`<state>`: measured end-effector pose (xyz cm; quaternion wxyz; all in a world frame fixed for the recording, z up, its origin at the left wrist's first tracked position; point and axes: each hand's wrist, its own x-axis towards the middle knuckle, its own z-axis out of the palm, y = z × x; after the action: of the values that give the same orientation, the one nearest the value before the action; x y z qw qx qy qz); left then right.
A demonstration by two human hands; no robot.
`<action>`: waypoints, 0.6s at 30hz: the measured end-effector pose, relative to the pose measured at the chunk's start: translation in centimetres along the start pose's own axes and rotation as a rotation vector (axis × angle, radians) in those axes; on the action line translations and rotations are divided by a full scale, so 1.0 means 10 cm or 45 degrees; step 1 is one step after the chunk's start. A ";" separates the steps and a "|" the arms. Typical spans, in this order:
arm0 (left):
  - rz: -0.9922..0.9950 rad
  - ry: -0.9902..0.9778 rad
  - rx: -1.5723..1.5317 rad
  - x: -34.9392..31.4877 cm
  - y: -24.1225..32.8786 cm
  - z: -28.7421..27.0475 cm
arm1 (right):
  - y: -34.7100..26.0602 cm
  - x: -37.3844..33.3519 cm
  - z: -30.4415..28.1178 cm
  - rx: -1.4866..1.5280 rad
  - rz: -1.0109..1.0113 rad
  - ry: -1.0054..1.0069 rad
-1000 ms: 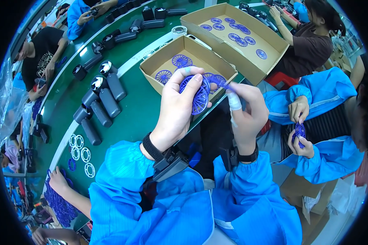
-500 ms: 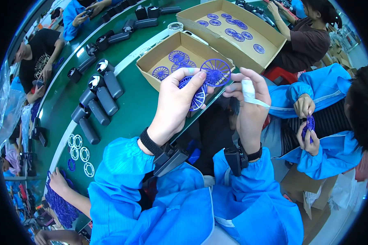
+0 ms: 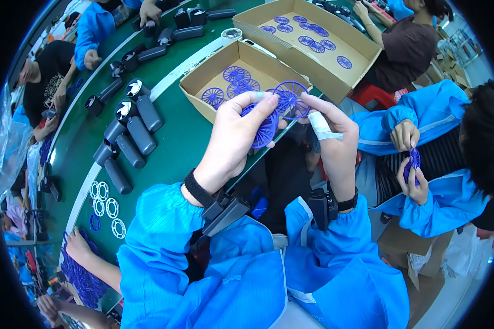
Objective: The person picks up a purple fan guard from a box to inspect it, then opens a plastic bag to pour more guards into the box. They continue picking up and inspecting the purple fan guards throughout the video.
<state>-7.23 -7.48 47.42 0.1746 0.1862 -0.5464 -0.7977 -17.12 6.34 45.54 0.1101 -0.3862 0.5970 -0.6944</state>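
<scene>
Between thumb and fingers, my left hand [image 3: 225,137] is closed on several purple spoked grilles, round and wheel-like. Most of them lie as a stack [image 3: 263,131] against the fingers. One spoked grille [image 3: 291,100] stands out past my left thumb tip, fanned away from the stack. At its right rim, the fingertips of my right hand [image 3: 337,129] pinch that grille; white tape wraps one finger. Just beyond both hands is a small cardboard box [image 3: 195,90] with more purple grilles inside.
A larger open carton [image 3: 357,52] with purple grilles adjoins it. Grey handheld fan bodies [image 3: 142,134] lie on the green table [image 3: 173,148], near white rings [image 3: 112,208]. A co-worker's hands [image 3: 411,164] hold grilles at right. Another person's hand [image 3: 79,247] rests by purple rings at lower left.
My right hand has moved in to the left, and its fingertips now meet the rim of the outstretched grille. My left hand keeps its hold. Across the table, a co-worker's hands have moved apart.
</scene>
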 end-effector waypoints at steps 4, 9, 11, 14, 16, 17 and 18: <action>-0.080 0.050 -0.234 0.03 0.02 -0.06 | 0.19 -0.16 -0.21 0.128 -0.002 0.261; -0.204 0.182 -0.837 0.16 0.04 -0.25 | 0.91 -0.59 -0.76 0.070 0.258 0.661; -0.251 0.101 -0.891 0.12 0.11 -0.17 | 1.41 -0.68 -0.94 -0.204 0.520 0.521; -0.263 0.056 -0.806 0.08 0.09 0.04 | 2.18 -0.50 -1.07 -0.135 0.671 0.471; -0.185 0.076 -0.586 0.01 0.08 0.15 | 2.45 -0.26 -1.00 -0.696 0.505 0.302; -0.172 0.096 -0.575 -0.03 0.07 0.14 | 2.40 -0.25 -0.91 -0.676 0.500 0.285; -0.093 0.088 -0.431 -0.06 0.04 0.12 | 2.31 -0.32 -0.85 -0.511 0.569 0.207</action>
<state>-7.27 -6.31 48.22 0.1931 0.2010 -0.3910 -0.8772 -27.76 8.53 23.19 0.1333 -0.2025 0.7993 -0.5499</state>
